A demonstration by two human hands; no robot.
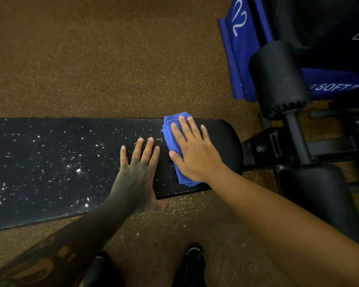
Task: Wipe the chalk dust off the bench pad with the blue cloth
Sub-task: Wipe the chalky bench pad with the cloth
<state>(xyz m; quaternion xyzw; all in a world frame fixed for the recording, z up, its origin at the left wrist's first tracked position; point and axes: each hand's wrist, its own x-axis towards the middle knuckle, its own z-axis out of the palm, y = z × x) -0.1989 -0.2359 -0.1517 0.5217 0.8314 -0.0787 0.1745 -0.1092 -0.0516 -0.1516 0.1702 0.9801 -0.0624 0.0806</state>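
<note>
A long black bench pad [50, 162] runs across the view, speckled with white chalk dust over its left and middle parts. A folded blue cloth [171, 137] lies on the pad near its rounded right end. My right hand [192, 152] presses flat on the cloth, fingers spread, covering most of it. My left hand [139, 172] rests flat on the pad just left of the cloth, fingers apart and holding nothing. The pad to the right of the cloth looks mostly free of dust.
Black foam leg rollers [278, 79] and the bench's metal frame [294, 146] stand at the right. A blue soft box [240, 48] with white lettering sits at the upper right. Brown speckled floor [91, 59] surrounds the bench, with my shoes [192, 264] below.
</note>
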